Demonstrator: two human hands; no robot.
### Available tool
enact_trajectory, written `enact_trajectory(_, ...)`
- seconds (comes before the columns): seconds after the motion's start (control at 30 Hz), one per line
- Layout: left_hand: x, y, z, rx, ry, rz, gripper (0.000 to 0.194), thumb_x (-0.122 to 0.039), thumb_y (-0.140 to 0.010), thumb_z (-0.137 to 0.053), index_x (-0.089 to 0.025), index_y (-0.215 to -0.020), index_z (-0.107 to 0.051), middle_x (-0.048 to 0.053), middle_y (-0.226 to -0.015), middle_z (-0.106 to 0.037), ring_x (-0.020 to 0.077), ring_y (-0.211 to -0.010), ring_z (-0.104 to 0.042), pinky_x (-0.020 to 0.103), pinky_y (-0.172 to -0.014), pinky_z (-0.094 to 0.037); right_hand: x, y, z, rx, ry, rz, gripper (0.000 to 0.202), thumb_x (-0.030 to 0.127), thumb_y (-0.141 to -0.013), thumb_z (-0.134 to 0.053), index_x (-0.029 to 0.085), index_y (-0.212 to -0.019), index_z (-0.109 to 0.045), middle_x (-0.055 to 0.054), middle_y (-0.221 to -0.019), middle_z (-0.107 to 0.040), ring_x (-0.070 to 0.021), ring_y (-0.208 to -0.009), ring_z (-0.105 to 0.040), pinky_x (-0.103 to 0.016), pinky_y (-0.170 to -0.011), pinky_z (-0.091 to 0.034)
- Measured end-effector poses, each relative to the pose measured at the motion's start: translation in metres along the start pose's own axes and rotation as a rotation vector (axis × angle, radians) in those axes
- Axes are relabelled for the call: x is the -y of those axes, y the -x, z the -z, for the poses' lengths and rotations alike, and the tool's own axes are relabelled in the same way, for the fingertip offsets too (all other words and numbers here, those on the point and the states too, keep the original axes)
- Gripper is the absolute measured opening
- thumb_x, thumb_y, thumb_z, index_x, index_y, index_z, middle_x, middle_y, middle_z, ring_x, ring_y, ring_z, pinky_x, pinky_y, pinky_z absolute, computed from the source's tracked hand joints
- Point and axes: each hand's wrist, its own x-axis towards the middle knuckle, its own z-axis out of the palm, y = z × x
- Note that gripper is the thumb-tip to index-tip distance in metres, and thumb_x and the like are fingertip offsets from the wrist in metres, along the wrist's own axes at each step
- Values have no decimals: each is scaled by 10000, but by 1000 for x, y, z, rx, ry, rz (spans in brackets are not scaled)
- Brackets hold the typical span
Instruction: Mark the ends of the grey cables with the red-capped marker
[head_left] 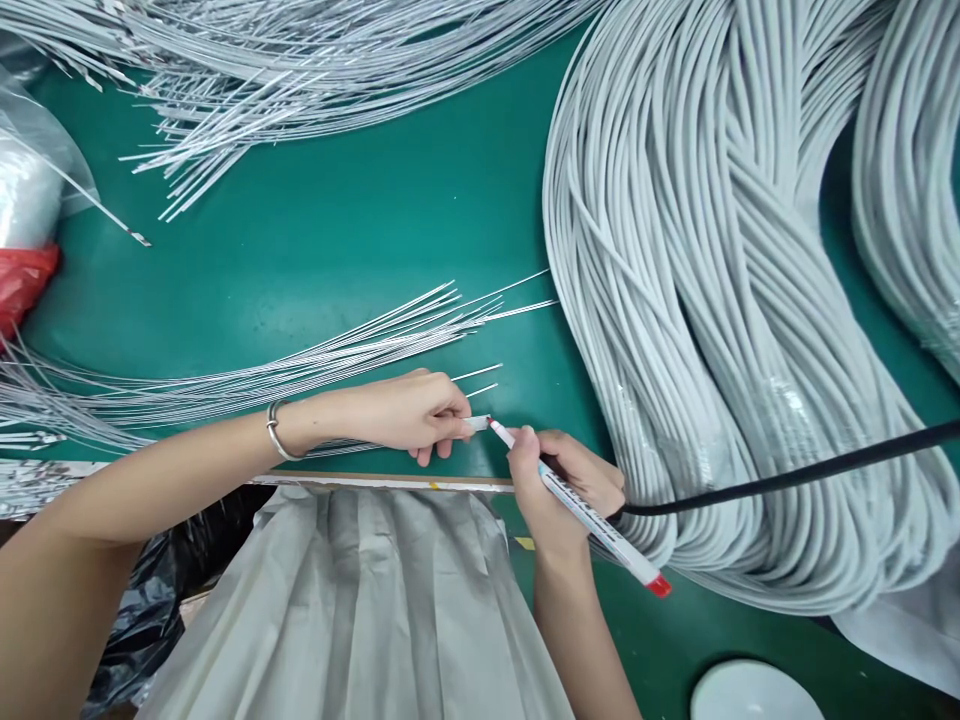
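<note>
My left hand (424,412) is closed just above the table's front edge, thumb and fingers pinching a small set of thin grey wires. Their pale ends (477,423) stick out to the right of the fingertips. In my right hand (559,480) is a white marker pen (589,520) with a red end, held like a writing tool. Its red tip meets the wire ends, or is very close to them. Behind my left hand lies a loose bundle of thin grey wires (300,375), running from the left with its ends fanned out.
Thick coils of grey cable (720,280) cover the right side of the green table (360,215). More thin wires (315,80) lie along the back. Plastic bags (30,200) sit at the left. A black cord (787,475) runs right from my right wrist. A white round object (754,695) is at bottom right.
</note>
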Motion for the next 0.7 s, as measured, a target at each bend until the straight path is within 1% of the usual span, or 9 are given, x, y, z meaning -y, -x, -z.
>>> enact_trajectory(0.17,-1,0,0,-1,-8,-7,333,-339,-955,-449,-154,-700,-556,3,-656,-672,81,-489,-623,148,-470,-436,-2,-1,0,-3,10,42,272,123,-802,-621,181,-552,-529,72,-449,-445,-57,-374,-375,-209,-394,-327)
enact_trajectory(0.33,0,0,0,-9,7,-7,340,-361,-947,-473,-153,-695,-562,0,-647,-667,79,-482,-618,149,-469,-425,-2,-1,1,0,25,66,270,123,-809,-600,191,-560,-521,71,-450,-469,-61,-372,-398,-213,-392,-335)
enact_trajectory(0.47,0,1,-1,-20,16,-11,381,-432,-936,-496,-154,-685,-565,-1,-639,-664,82,-474,-611,154,-465,-426,-1,0,1,22,32,51,303,133,-820,-585,201,-539,-497,67,-431,-455,-70,-366,-391,-227,-390,-337)
enact_trajectory(0.57,0,1,-1,-30,30,-8,413,-489,-917,-515,-157,-678,-568,-7,-620,-655,82,-467,-602,158,-458,-418,0,0,2,45,28,55,305,126,-825,-576,201,-539,-506,60,-433,-483,-74,-364,-399,-235,-389,-340)
enact_trajectory(0.7,0,2,-1,-31,32,-10,419,-480,-929,-499,-156,-672,-568,-9,-609,-651,80,-466,-598,159,-463,-409,0,-1,2,50,11,71,297,104,-817,-581,199,-543,-516,55,-431,-512,-81,-370,-443,-236,-400,-359)
